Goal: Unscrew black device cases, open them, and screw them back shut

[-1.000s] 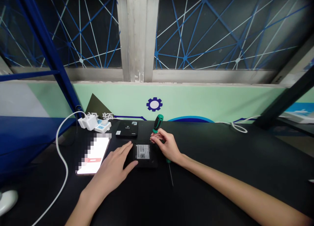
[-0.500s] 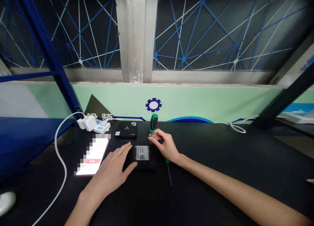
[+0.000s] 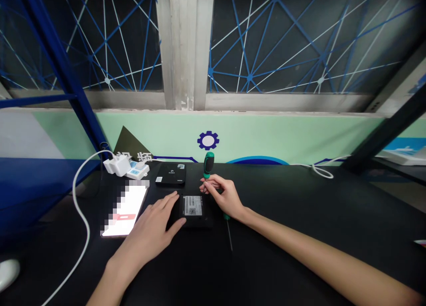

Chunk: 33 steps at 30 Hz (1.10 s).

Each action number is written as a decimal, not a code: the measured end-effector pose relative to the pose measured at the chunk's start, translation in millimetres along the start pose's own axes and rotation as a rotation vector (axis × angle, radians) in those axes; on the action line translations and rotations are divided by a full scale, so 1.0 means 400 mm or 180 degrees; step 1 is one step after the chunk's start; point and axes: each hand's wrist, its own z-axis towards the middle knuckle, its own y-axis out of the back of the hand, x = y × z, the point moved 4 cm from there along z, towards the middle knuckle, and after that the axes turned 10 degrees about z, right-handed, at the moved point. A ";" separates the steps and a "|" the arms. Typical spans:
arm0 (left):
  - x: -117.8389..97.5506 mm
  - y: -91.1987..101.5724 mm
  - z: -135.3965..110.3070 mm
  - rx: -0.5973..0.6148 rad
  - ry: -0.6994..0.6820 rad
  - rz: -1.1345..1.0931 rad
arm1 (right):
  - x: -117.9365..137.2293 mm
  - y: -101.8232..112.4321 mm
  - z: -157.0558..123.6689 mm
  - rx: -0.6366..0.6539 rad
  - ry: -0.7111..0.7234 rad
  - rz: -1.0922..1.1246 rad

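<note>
A black box (image 3: 193, 206) with a white printed label lies flat on the dark table. My left hand (image 3: 156, 221) rests along its left side, fingers stretched out and thumb apart at the near edge. In my right hand (image 3: 224, 193) a green and black screwdriver (image 3: 209, 165) stands upright, its shaft pinched low between thumb and fingers. The tip is by the box's far right corner, hidden by the fingers. Beneath my right wrist lies a second screwdriver (image 3: 229, 235), its shaft pointing toward me and its handle mostly covered.
Behind the box sits another flat black box (image 3: 171, 174). To the left lie a bright-screened tablet or phone (image 3: 124, 210), a white power strip (image 3: 136, 169) with plugs and a white cable (image 3: 87, 226). A white mouse (image 3: 9, 272) is at far left, a white cord (image 3: 322, 172) at back right.
The fingers of my right hand have shifted slightly around the screwdriver shaft. My left hand stays at the box, and the view has tilted a little.
</note>
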 end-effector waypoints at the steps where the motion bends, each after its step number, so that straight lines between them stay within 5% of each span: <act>1: 0.000 0.000 0.000 0.0020 0.0003 -0.0003 | 0.002 0.000 0.000 -0.0011 0.0006 -0.0014; 33: 0.002 0.001 0.006 0.0004 0.0011 -0.0080 | 0.015 -0.003 -0.002 -0.0074 0.0123 -0.0249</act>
